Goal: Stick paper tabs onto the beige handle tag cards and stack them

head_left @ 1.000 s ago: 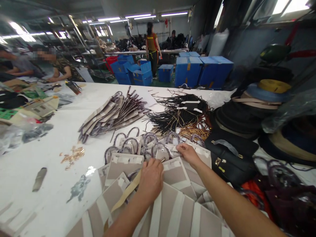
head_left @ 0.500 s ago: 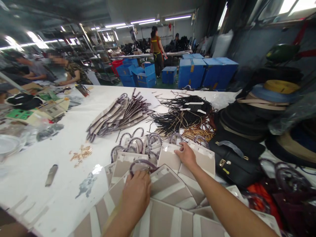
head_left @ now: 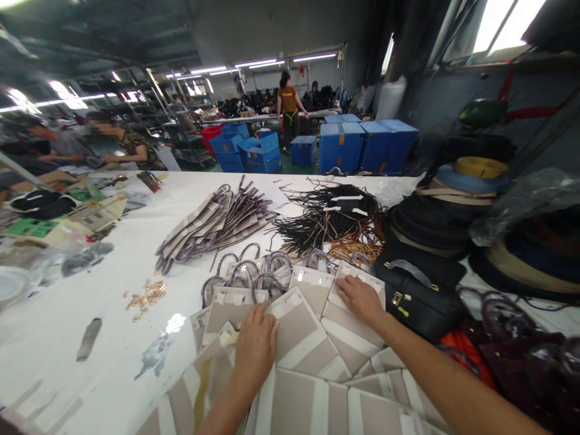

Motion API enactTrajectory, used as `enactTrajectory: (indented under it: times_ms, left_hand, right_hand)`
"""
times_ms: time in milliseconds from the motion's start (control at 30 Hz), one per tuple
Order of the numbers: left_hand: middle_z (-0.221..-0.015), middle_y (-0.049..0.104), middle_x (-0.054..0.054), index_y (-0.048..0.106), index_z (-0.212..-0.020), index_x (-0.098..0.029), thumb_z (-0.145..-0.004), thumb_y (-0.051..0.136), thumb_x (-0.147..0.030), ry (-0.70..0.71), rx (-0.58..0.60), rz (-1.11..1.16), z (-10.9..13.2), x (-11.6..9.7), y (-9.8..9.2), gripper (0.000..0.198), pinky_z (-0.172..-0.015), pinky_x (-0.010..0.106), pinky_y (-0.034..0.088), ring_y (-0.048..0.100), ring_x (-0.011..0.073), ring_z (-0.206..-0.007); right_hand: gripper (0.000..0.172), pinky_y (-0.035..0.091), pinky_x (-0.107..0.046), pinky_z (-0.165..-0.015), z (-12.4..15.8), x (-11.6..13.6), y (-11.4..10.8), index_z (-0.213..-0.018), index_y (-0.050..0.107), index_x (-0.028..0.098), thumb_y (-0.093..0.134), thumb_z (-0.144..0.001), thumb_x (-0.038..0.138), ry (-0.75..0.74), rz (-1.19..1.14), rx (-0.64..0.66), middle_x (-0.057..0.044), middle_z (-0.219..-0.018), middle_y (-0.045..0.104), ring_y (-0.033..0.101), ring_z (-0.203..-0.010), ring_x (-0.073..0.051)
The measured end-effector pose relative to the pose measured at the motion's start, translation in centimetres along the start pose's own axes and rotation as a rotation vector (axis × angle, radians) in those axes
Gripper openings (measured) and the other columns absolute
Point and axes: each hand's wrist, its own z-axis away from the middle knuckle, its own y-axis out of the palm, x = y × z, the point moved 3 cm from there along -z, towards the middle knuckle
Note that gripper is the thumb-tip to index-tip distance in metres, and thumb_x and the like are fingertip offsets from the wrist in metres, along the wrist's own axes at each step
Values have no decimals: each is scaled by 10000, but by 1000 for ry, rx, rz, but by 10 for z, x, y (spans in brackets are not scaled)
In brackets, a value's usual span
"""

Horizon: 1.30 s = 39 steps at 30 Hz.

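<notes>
Beige bag panels [head_left: 301, 323] with pale stripes lie overlapped in front of me, several with purplish, plastic-wrapped loop handles [head_left: 247, 273] at their far edges. My left hand [head_left: 256, 341] is among them, its bent fingers close together at one panel's upper left edge; what they grip, if anything, is hidden. Off to the right, my right hand [head_left: 361, 299] rests on another beige panel [head_left: 351, 329] near its top edge, fingers apart and laid along the surface. A yellowish strip [head_left: 202, 386] lies on the panels left of my left forearm.
Further back lie a fanned stack of strap pieces [head_left: 217, 220] and black cords [head_left: 326, 223]. A black handbag [head_left: 421, 296] and strap rolls [head_left: 430, 220] stand right. Small gold-coloured pieces [head_left: 147, 296] and a grey object [head_left: 89, 339] lie left. Blue boxes [head_left: 342, 148] and people are beyond.
My right hand has moved right, onto a neighbouring panel, and its fingers have flattened. My left hand has come away from the loop handle, which now lies further back. The view has shifted slightly.
</notes>
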Motion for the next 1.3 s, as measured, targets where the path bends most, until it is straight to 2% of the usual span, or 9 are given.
enactTrajectory:
  times_ms: [167, 300, 500, 700, 800, 900, 1033, 1167, 1300]
  left_hand:
    - [-1173, 673, 128, 593, -989, -216, -1005, 462, -240, 68, -44, 359, 37, -40, -14, 134, -1012, 468, 515, 616, 273, -1152]
    - [-1195, 702, 129, 618, -1057, -221, -975, 511, -231, -6, 126, 486, 81, -45, 18, 136, -977, 390, 567, 672, 248, -1128]
    - [-1092, 733, 129, 640, -1105, -208, -919, 539, -193, -64, 182, 486, 121, -27, 46, 212, -924, 398, 576, 702, 267, -1024]
    - [-967, 690, 95, 584, -893, -224, -978, 486, -306, -88, 85, 608, 111, -51, 19, 153, -861, 376, 529, 655, 256, -942]
    - [-866, 650, 45, 560, -876, -232, -1006, 460, -382, -137, 84, 740, 104, -68, -2, 222, -805, 335, 495, 634, 230, -862]
    - [-784, 611, 3, 556, -845, -229, -997, 487, -435, -216, 106, 854, 99, -82, -22, 265, -751, 298, 462, 609, 204, -787]
    - [-726, 615, -14, 599, -791, -202, -926, 595, -434, -343, 103, 1013, 91, -96, -33, 269, -679, 270, 418, 571, 179, -721]
    - [-621, 583, -43, 625, -748, -173, -820, 703, -439, -478, 177, 1235, 84, -108, -23, 286, -564, 238, 344, 486, 126, -575]
    - [-640, 637, -22, 682, -783, -142, -774, 742, -471, -494, 217, 1363, 81, -119, -19, 334, -574, 233, 351, 497, 110, -566]
  right_hand:
    - [569, 321, -454, -1099, -12, -13, -7, -1498, 434, 198, 483, -983, 435, 138, 1, -128, -165, -1512, 461, 418, -1359, -321]
    - [777, 299, -512, -1112, -24, -44, 3, -1526, 390, 127, 449, -948, 643, 309, -61, 33, -212, -1510, 463, 397, -1399, -354]
    - [569, 435, -402, -956, -12, -45, -32, -1406, 515, 257, 521, -940, 583, 157, -1, -41, -141, -1374, 575, 578, -1219, -305]
    - [428, 479, -360, -784, 34, -51, -65, -1349, 552, 265, 487, -980, 470, 231, 94, 18, -123, -1183, 703, 689, -1014, -300]
    - [482, 483, -405, -837, 57, -81, -60, -1408, 535, 235, 527, -958, 407, 347, 114, 54, -152, -1209, 698, 678, -1050, -325]
    - [580, 452, -471, -958, 81, -91, -59, -1444, 519, 200, 605, -895, 363, 390, 78, -85, -185, -1277, 654, 614, -1166, -358]
    - [520, 506, -406, -935, 123, -31, -70, -1339, 615, 188, 579, -896, 459, 279, -538, -245, -142, -1205, 682, 652, -1047, -282]
    - [444, 539, -344, -808, 166, 74, -78, -1172, 718, 213, 712, -817, 481, 131, -1110, 80, -55, -1008, 735, 670, -867, -227]
    - [248, 509, -300, -722, 188, 117, -83, -942, 772, 216, 723, -822, 428, 167, -1219, 58, -21, -832, 725, 652, -783, -206]
